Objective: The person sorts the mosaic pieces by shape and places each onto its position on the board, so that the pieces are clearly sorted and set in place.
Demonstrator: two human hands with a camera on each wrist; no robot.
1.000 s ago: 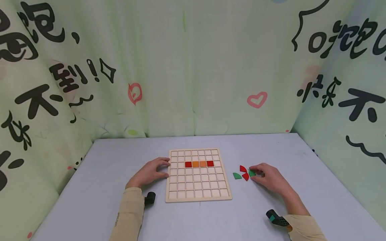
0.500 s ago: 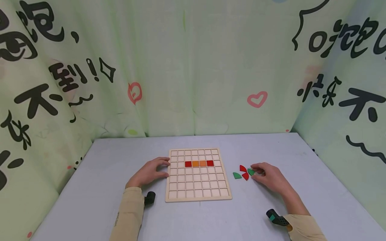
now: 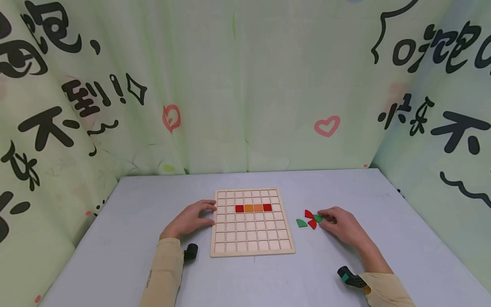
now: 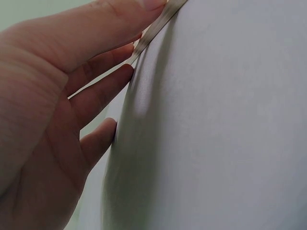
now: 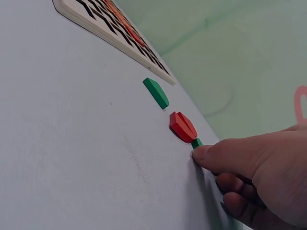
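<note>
A wooden grid board [image 3: 253, 235] lies on the table, with two orange squares [image 3: 253, 208] between two red squares, one red square [image 3: 239, 209] at the row's left end. My left hand [image 3: 189, 220] touches the board's left edge with outstretched fingers and thumb; the left wrist view has its thumb on the rim. Right of the board, my right hand [image 3: 342, 224] pinches a green quarter-circle piece [image 3: 317, 218] between thumb and fingers. That piece adjoins two red quarter-circle pieces [image 5: 183, 127] on the table. Another green quarter-circle piece [image 3: 301, 223] lies just left of the red ones.
The white-covered table [image 3: 165, 187] reaches back to a pale green curtain [image 3: 245, 94] with printed characters. Curtains also flank both sides. Black wrist cameras [image 3: 190, 252] sit below both hands.
The green piece in my right hand has shifted slightly left and turned, coming close against the red pieces. The left hand and the board have stayed put.
</note>
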